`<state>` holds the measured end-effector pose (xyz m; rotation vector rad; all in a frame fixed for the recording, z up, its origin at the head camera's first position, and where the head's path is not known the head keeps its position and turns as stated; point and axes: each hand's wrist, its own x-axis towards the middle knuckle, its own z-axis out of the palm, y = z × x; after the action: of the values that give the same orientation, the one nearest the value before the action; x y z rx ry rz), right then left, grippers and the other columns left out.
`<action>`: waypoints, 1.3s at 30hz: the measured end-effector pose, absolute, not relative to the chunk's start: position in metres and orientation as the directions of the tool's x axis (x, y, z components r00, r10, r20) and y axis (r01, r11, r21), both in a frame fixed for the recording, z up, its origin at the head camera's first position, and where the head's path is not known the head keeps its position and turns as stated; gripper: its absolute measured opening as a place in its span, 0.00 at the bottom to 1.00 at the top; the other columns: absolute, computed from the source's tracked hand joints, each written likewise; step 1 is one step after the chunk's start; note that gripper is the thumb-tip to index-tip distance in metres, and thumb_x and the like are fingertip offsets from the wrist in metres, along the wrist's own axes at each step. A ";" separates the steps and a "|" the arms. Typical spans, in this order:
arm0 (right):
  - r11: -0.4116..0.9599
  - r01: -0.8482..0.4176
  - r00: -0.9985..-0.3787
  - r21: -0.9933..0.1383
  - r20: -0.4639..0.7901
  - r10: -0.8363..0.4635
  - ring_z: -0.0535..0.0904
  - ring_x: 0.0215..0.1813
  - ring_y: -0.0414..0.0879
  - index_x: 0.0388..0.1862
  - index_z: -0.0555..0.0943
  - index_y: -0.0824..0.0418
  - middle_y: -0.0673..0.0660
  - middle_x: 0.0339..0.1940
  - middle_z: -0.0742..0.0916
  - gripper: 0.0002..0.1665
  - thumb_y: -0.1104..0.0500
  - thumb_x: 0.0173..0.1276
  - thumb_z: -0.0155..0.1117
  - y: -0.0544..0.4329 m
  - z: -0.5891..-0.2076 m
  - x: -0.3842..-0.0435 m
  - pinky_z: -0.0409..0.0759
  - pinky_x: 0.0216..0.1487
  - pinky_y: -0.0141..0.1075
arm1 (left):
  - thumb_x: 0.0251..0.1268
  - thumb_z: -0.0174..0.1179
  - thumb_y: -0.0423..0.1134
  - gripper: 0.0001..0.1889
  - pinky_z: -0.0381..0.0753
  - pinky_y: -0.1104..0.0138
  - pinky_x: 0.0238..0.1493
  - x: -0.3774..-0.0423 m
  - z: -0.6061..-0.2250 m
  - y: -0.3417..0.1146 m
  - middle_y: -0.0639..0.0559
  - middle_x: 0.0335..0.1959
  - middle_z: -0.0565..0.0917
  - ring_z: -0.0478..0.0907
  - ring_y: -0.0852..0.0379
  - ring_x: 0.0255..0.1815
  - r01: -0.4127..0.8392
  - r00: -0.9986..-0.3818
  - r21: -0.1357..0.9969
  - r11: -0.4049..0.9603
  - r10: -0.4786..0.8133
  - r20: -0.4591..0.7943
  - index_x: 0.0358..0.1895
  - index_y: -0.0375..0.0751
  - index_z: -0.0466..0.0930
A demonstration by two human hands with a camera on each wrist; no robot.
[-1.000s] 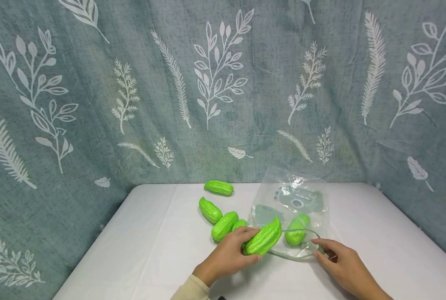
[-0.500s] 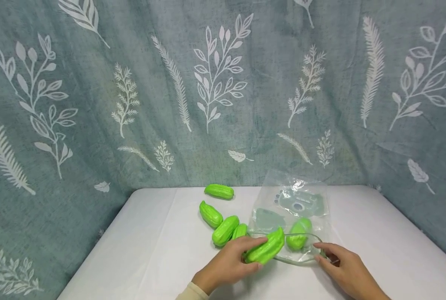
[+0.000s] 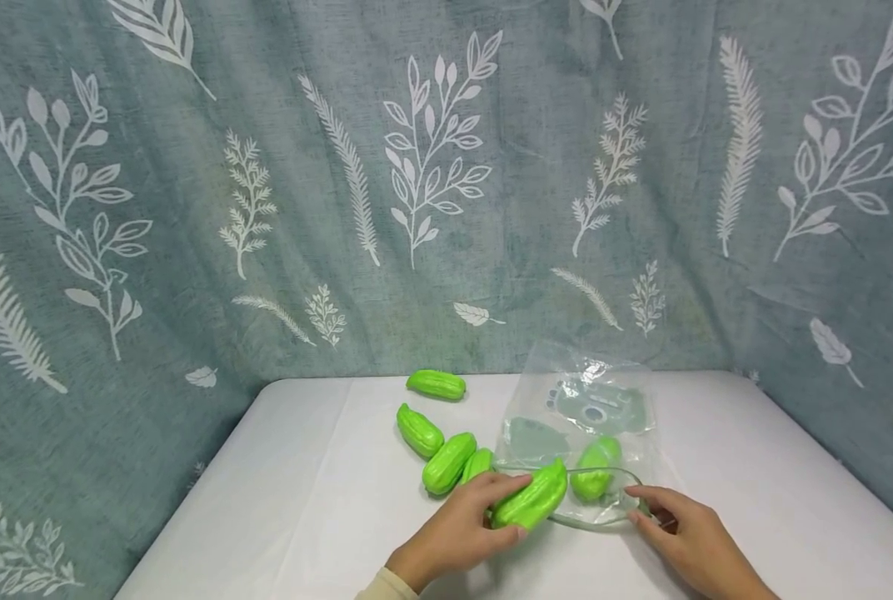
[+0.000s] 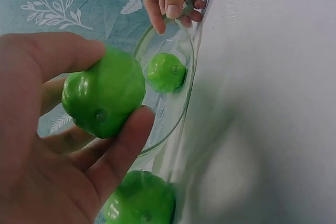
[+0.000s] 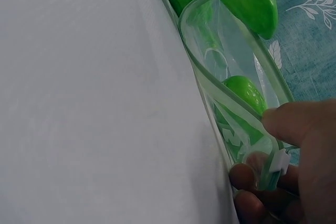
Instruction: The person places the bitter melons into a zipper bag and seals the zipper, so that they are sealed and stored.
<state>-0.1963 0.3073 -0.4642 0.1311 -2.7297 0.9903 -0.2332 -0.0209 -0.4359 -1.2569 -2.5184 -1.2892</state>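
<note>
In the head view my left hand (image 3: 457, 525) grips a bright green ridged gourd (image 3: 536, 498) between thumb and fingers, its pointed end towards the right. It is held at the left side of the open mouth of a clear zip bag (image 3: 538, 440). My right hand (image 3: 692, 532) pinches the right end of the bag's rim, near a white zip slider (image 5: 281, 161) seen in the right wrist view. The pale green rim (image 5: 228, 92) stands wide apart in a loop. One gourd (image 3: 595, 473) lies inside the bag, and the left wrist view shows its end through the opening.
Several more green gourds lie left of the bag on the white-covered table (image 3: 326, 483): one at the back (image 3: 436, 384), one in front of it (image 3: 420, 431), and others (image 3: 449, 463) close by my left hand. A patterned blue-green curtain (image 3: 371, 250) hangs behind the table.
The head view has tilted slightly, shifting the scene down. My left hand has brought the gourd a little lower and to the right at the bag's mouth. My right hand keeps its hold on the rim.
</note>
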 end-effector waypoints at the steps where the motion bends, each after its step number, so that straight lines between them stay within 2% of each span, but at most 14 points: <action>1: 0.768 -0.161 -0.970 -0.620 0.245 -0.006 0.80 0.38 0.37 0.58 0.84 0.57 0.50 0.44 0.87 0.23 0.48 0.68 0.69 0.308 -0.464 -0.196 0.81 0.37 0.33 | 0.66 0.67 0.45 0.30 0.77 0.72 0.46 -0.233 -0.436 -0.021 0.55 0.57 0.79 0.72 0.68 0.48 0.676 -0.671 0.661 0.327 0.643 0.369 0.72 0.50 0.72; 7: 0.790 -0.151 -0.970 -0.594 0.245 -0.002 0.79 0.39 0.36 0.57 0.84 0.56 0.48 0.45 0.87 0.22 0.47 0.68 0.69 0.310 -0.465 -0.195 0.81 0.38 0.33 | 0.65 0.67 0.44 0.31 0.77 0.72 0.43 -0.234 -0.436 -0.018 0.59 0.55 0.78 0.71 0.69 0.44 0.645 -0.684 0.681 0.346 0.659 0.313 0.72 0.55 0.72; 14: 0.786 -0.149 -0.971 -0.600 0.239 -0.002 0.78 0.36 0.35 0.57 0.84 0.56 0.46 0.39 0.86 0.22 0.48 0.68 0.69 0.311 -0.465 -0.195 0.80 0.37 0.33 | 0.65 0.67 0.43 0.30 0.77 0.73 0.40 -0.234 -0.439 -0.017 0.60 0.51 0.78 0.71 0.70 0.41 0.656 -0.670 0.676 0.335 0.671 0.318 0.71 0.56 0.72; 23: 0.778 -0.142 -0.974 -0.611 0.228 0.001 0.76 0.34 0.34 0.57 0.84 0.56 0.44 0.34 0.84 0.21 0.49 0.68 0.70 0.310 -0.470 -0.192 0.79 0.36 0.32 | 0.67 0.65 0.42 0.26 0.78 0.74 0.42 -0.232 -0.442 -0.019 0.60 0.56 0.78 0.72 0.70 0.46 0.648 -0.644 0.701 0.299 0.707 0.294 0.69 0.56 0.76; 32: 0.786 -0.159 -0.974 -0.597 0.227 -0.025 0.78 0.37 0.35 0.57 0.84 0.57 0.46 0.42 0.86 0.22 0.48 0.69 0.68 0.308 -0.462 -0.197 0.80 0.38 0.33 | 0.68 0.65 0.44 0.27 0.76 0.74 0.43 -0.233 -0.439 -0.020 0.61 0.58 0.78 0.72 0.71 0.46 0.650 -0.645 0.685 0.327 0.715 0.270 0.70 0.57 0.75; 39: 0.774 -0.187 -0.964 -0.605 0.265 -0.026 0.79 0.38 0.35 0.57 0.84 0.57 0.48 0.44 0.87 0.21 0.49 0.69 0.69 0.306 -0.463 -0.197 0.81 0.38 0.33 | 0.65 0.67 0.44 0.31 0.75 0.72 0.51 -0.232 -0.436 -0.019 0.58 0.61 0.77 0.72 0.69 0.56 0.652 -0.667 0.654 0.384 0.700 0.255 0.72 0.57 0.72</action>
<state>-0.1971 0.3059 -0.4626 0.1665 -2.7263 0.9678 -0.2322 -0.0186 -0.4361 -1.3043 -2.6652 -1.2112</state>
